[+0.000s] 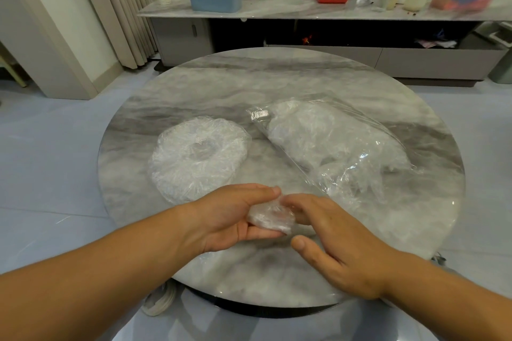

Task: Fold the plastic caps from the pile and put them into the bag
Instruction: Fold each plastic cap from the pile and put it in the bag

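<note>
At table edge | left grip clasps folded cap | right grip flat, touching it

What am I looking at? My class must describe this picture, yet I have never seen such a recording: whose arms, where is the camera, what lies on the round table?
No machine here: a person works with two bare hands. The single picture comes from a camera worn on the head, looking forward and down. On the marble table lie a pile of caps, left, and a clear bag, partly filled, right. The left hand holds a folded plastic cap; the right hand touches it with straight fingers.
</note>
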`<state>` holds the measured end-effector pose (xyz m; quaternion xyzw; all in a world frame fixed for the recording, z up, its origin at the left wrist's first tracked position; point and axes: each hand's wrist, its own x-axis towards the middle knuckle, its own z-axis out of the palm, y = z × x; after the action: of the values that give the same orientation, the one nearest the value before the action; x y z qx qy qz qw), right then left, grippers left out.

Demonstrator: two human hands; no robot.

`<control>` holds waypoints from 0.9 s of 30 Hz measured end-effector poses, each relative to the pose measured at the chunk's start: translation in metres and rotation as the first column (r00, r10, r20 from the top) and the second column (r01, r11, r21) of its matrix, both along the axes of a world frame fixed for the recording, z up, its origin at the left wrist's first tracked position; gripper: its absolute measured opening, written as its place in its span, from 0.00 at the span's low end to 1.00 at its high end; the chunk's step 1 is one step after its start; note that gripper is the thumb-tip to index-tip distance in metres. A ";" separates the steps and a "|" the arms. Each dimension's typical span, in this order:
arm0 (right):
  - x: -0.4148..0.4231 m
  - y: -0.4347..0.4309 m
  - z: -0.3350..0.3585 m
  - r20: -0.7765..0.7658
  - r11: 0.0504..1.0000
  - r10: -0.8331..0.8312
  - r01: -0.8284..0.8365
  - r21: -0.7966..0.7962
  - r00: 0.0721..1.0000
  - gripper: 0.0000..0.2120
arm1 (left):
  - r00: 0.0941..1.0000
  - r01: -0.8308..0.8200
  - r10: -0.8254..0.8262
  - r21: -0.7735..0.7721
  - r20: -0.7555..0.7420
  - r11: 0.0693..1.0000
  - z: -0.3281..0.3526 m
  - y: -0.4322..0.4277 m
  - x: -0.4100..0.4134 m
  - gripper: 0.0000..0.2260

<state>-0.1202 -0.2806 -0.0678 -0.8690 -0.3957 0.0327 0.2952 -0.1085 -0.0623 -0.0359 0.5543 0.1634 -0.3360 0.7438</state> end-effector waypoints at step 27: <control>0.008 -0.043 0.057 -0.793 0.581 -0.145 0.699 0.416 0.592 0.31 | 0.820 0.090 -0.220 0.260 0.528 0.961 0.029 -0.068 0.008 0.27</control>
<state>-0.1122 -0.3240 -0.0111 -0.6834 0.0029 0.1210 0.7200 -0.1003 -0.1307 -0.0073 0.7190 -0.0675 -0.2007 0.6620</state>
